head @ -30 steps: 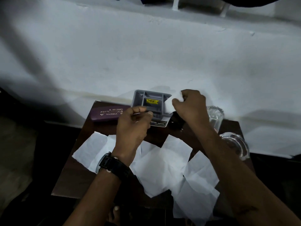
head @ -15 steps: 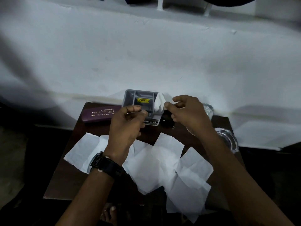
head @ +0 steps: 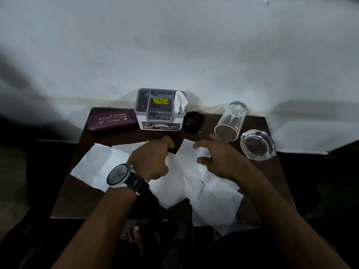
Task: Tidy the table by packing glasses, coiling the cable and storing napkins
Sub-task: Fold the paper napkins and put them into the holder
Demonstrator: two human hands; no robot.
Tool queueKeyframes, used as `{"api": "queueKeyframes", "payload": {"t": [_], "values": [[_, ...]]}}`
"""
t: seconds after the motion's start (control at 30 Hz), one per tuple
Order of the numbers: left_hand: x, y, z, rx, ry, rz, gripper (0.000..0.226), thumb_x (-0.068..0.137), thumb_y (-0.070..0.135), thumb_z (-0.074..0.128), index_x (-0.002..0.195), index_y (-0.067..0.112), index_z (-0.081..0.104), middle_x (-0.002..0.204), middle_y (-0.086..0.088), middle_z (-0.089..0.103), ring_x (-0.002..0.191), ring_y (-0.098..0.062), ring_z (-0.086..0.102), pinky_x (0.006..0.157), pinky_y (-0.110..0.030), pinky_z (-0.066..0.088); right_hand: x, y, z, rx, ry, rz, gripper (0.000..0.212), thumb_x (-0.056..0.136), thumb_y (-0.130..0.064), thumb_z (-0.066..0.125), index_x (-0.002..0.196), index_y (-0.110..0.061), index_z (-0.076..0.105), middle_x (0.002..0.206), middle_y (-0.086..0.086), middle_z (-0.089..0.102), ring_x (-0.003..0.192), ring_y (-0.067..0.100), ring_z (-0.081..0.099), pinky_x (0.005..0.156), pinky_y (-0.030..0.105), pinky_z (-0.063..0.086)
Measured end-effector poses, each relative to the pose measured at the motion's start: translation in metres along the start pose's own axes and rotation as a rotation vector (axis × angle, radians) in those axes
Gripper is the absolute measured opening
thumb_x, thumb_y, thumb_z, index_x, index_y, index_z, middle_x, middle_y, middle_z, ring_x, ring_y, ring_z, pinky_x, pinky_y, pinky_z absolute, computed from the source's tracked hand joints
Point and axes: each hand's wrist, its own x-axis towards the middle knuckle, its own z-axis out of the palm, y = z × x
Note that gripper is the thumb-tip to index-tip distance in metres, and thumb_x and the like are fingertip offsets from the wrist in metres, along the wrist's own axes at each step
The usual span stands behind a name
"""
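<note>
A grey plastic organiser box (head: pixel 140 121) with square compartments stands at the far edge of a small dark wooden table (head: pixel 81 191), against a rough white wall. In its right compartment a folded white napkin (head: pixel 179 102) stands upright. Just left of the box lies a purple hard glasses case (head: pixel 110 120) with gold letters. Just right of the box is a coiled black cable (head: pixel 193 121). Further right is a clear smooth drinking glass (head: pixel 231 121), its mouth turned toward the person, and near it a thick glass ashtray (head: pixel 257 145) close to the table's right edge. In front of the box, after a bare strip of wood, thin white paper napkins (head: pixel 93 166) overlap, some hanging over the near edge. The left hand (head: pixel 151 160), with a round wristwatch (head: pixel 118 174), is curled at a napkin edge; I cannot tell if it pinches it. The right hand (head: pixel 221 158) hovers with fingers spread and relaxed, holding nothing.
</note>
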Motion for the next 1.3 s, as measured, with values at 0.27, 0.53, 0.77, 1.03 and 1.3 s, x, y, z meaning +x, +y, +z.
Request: {"api": "queueKeyframes", "payload": {"t": [0.27, 0.53, 0.77, 1.03, 1.3], "values": [[0.008, 0.005, 0.006, 0.041, -0.005, 0.052, 0.082, 0.072, 0.013, 0.085, 0.138, 0.013, 0.037, 0.136, -0.010, 0.055, 0.116, -0.033, 0.060, 0.086, -0.047, 0.056, 0.025, -0.015, 0.008, -0.354, -0.136, -0.238, 0.071, 0.085, -0.005, 0.066, 0.145, -0.038, 0.047, 0.137, 0.003, 0.040, 0.121, 0.028, 0.037, 0.093, 0.043, 0.042], [0.010, 0.006, 0.014, 0.153, 0.026, 0.106, 0.081, 0.075, 0.011, 0.076, 0.144, 0.020, 0.036, 0.134, -0.004, 0.059, 0.114, -0.032, 0.052, 0.091, -0.045, 0.050, 0.028, -0.012, -0.004, -0.402, -0.018, -0.226, 0.030, 0.084, -0.035, 0.076, 0.112, -0.028, 0.069, 0.127, -0.002, 0.048, 0.118, 0.023, 0.041, 0.095, 0.039, 0.038], [0.014, -0.003, 0.007, 0.102, 0.124, 0.020, 0.032, 0.086, 0.035, 0.068, 0.118, 0.040, 0.066, 0.096, 0.013, 0.060, 0.117, -0.029, 0.050, 0.101, -0.038, 0.028, 0.016, -0.002, -0.039, 0.044, 0.119, -0.167, 0.018, 0.082, -0.025, 0.081, 0.097, -0.019, 0.074, 0.103, -0.005, 0.071, 0.100, 0.017, 0.065, 0.090, 0.038, 0.051], [0.016, -0.007, -0.005, -0.120, 0.222, 0.088, 0.012, 0.095, 0.031, 0.063, 0.100, 0.025, 0.072, 0.099, 0.009, 0.070, 0.103, -0.018, 0.064, 0.086, -0.032, 0.044, 0.001, 0.011, -0.053, 1.020, 0.249, 0.024, 0.020, 0.086, -0.004, 0.077, 0.103, -0.014, 0.076, 0.102, 0.004, 0.080, 0.094, 0.020, 0.078, 0.075, 0.031, 0.064], [0.012, -0.007, -0.031, -0.740, 0.278, -0.139, 0.017, 0.099, 0.023, 0.064, 0.104, 0.011, 0.075, 0.095, -0.009, 0.078, 0.088, -0.030, 0.074, 0.078, -0.048, 0.063, 0.002, 0.007, -0.057, 1.440, 0.216, -0.001, 0.025, 0.089, -0.010, 0.074, 0.114, -0.011, 0.078, 0.120, 0.012, 0.076, 0.111, 0.027, 0.073, 0.082, 0.031, 0.061]]}}
